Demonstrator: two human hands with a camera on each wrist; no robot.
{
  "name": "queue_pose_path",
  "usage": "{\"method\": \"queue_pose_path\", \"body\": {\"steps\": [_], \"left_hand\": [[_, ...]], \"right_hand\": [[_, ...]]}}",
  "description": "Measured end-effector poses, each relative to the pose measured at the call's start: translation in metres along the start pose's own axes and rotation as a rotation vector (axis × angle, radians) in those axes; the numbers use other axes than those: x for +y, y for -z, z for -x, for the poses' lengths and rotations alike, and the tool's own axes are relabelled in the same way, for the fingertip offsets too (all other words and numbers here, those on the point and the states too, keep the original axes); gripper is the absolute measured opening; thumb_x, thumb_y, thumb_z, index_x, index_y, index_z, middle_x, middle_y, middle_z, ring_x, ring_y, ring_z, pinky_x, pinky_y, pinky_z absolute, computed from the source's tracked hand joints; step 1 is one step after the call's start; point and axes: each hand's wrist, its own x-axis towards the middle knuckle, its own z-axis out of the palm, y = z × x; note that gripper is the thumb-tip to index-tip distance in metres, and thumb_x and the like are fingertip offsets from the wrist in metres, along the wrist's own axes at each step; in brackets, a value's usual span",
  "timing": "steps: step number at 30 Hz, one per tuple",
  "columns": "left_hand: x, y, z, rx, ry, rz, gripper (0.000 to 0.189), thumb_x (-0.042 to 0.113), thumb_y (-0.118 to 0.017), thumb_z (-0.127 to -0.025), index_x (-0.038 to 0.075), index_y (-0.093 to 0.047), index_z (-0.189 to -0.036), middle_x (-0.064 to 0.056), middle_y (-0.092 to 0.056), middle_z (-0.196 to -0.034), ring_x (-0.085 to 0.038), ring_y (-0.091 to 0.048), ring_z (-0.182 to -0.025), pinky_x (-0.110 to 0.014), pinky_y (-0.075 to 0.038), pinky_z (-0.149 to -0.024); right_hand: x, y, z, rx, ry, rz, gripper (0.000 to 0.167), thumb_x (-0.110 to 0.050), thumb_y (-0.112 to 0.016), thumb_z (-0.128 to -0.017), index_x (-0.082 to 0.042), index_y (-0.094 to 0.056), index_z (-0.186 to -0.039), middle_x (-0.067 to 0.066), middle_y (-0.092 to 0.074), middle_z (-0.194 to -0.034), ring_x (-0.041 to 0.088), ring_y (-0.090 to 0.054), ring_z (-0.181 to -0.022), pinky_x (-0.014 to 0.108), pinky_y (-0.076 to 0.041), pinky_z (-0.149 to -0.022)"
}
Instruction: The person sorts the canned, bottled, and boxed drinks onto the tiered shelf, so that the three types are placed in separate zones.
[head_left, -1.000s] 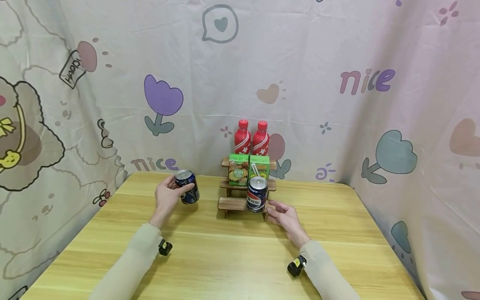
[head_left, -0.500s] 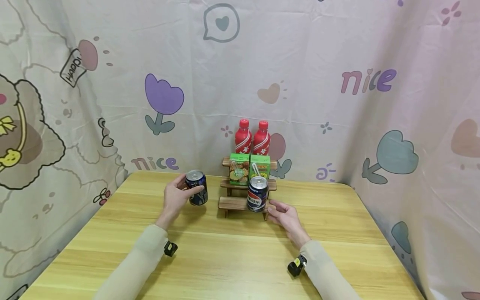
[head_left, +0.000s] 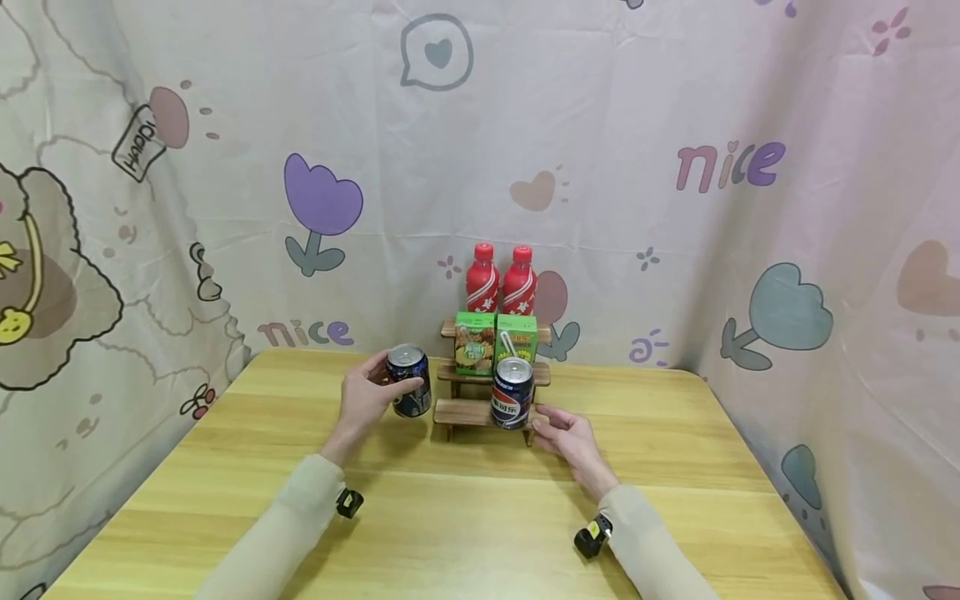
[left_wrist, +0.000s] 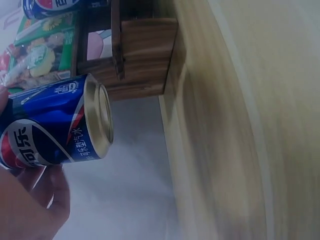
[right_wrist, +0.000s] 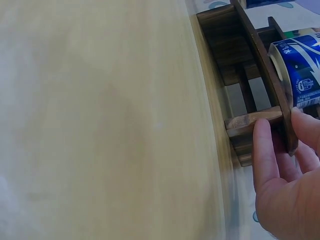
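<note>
My left hand [head_left: 365, 400] grips a dark blue cola can [head_left: 410, 392] round its side, thumb in front, just left of a three-step wooden display stand [head_left: 459, 412]. In the left wrist view the held can [left_wrist: 55, 122] hangs above the table, its base clear of the wood. My right hand [head_left: 570, 435] pinches the right end of the stand's lowest step; the right wrist view shows a fingertip [right_wrist: 262, 125] against the leg and the thumb by the step's top. A second cola can [head_left: 512, 398] stands upright at the right of that step.
Two green drink cartons [head_left: 475, 343] stand side by side on the middle step. Behind them, two red bottles [head_left: 482, 279] are on the top step. A printed curtain [head_left: 600, 100] hangs behind the wooden table [head_left: 465, 533] and along both sides.
My left hand has carried its can to the right, closer to the stand. The right hand stays at the stand's right end, and the view has tilted slightly.
</note>
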Motion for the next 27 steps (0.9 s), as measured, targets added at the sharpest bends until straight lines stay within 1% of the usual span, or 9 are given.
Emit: {"method": "queue_pose_path", "body": {"steps": [2, 5, 7, 9, 14, 20, 23, 27], "left_hand": [[0.012, -0.003, 0.005, -0.019, -0.009, 0.012, 0.068, 0.016, -0.085, -0.076, 0.003, -0.055, -0.136, -0.019, -0.064, -0.128, -0.029, -0.063, -0.111, -0.018, -0.053, -0.085], [0.012, -0.007, 0.005, -0.036, -0.035, 0.022, 0.068, 0.015, -0.086, -0.075, 0.003, -0.056, -0.135, -0.018, -0.065, -0.127, -0.027, -0.064, -0.109, -0.021, -0.054, -0.086], [0.008, -0.010, 0.004, -0.053, -0.043, 0.029, 0.069, 0.014, -0.087, -0.074, 0.003, -0.056, -0.135, -0.018, -0.065, -0.126, -0.027, -0.064, -0.109, -0.022, -0.055, -0.086], [0.001, -0.014, 0.002, -0.062, -0.049, 0.023, 0.072, 0.014, -0.088, -0.072, 0.003, -0.056, -0.136, -0.018, -0.066, -0.125, -0.028, -0.065, -0.108, -0.023, -0.055, -0.085], [-0.016, -0.024, -0.001, -0.082, -0.076, -0.009, 0.079, 0.021, -0.090, -0.070, 0.006, -0.054, -0.138, -0.015, -0.066, -0.126, -0.028, -0.065, -0.107, -0.026, -0.055, -0.086], [-0.019, -0.037, 0.002, -0.089, -0.117, -0.038, 0.081, 0.032, -0.091, -0.067, 0.011, -0.057, -0.137, -0.010, -0.065, -0.128, -0.026, -0.064, -0.110, -0.035, -0.056, -0.090], [-0.019, -0.044, 0.003, -0.091, -0.133, -0.056, 0.080, 0.035, -0.091, -0.067, 0.013, -0.058, -0.136, -0.009, -0.063, -0.132, -0.026, -0.063, -0.110, -0.037, -0.056, -0.088], [-0.019, -0.053, 0.004, -0.106, -0.111, -0.038, 0.081, 0.036, -0.091, -0.065, 0.016, -0.058, -0.136, -0.007, -0.060, -0.137, -0.029, -0.064, -0.110, -0.037, -0.058, -0.084]], "right_hand": [[0.000, 0.000, 0.000, -0.002, -0.004, -0.001, 0.048, -0.005, -0.072, -0.086, 0.002, -0.058, -0.132, 0.027, -0.059, -0.129, 0.031, -0.069, -0.102, 0.038, -0.056, -0.089], [-0.001, 0.000, 0.000, -0.004, -0.004, -0.004, 0.048, -0.004, -0.072, -0.087, 0.002, -0.057, -0.132, 0.027, -0.058, -0.131, 0.031, -0.069, -0.103, 0.037, -0.056, -0.088], [0.000, 0.000, 0.000, -0.003, -0.003, -0.008, 0.048, -0.003, -0.071, -0.087, 0.002, -0.057, -0.132, 0.027, -0.058, -0.130, 0.030, -0.069, -0.103, 0.037, -0.056, -0.089], [0.000, 0.000, 0.000, 0.001, -0.005, -0.013, 0.047, -0.003, -0.071, -0.087, 0.003, -0.058, -0.131, 0.026, -0.060, -0.129, 0.029, -0.070, -0.101, 0.038, -0.056, -0.089], [0.001, -0.001, 0.001, 0.003, -0.005, -0.028, 0.047, -0.003, -0.071, -0.087, 0.004, -0.058, -0.131, 0.026, -0.060, -0.128, 0.025, -0.070, -0.098, 0.039, -0.056, -0.090], [0.003, -0.001, 0.000, 0.005, -0.007, -0.013, 0.048, -0.005, -0.072, -0.087, 0.003, -0.058, -0.132, 0.026, -0.058, -0.130, 0.024, -0.070, -0.098, 0.037, -0.056, -0.089], [0.002, -0.001, -0.001, 0.014, -0.017, -0.016, 0.047, -0.004, -0.072, -0.087, 0.001, -0.059, -0.131, 0.024, -0.060, -0.129, 0.025, -0.070, -0.099, 0.036, -0.057, -0.088], [0.000, 0.000, 0.000, 0.013, -0.014, -0.012, 0.047, -0.004, -0.072, -0.087, 0.002, -0.059, -0.131, 0.026, -0.059, -0.130, 0.028, -0.070, -0.101, 0.037, -0.056, -0.089]]}}
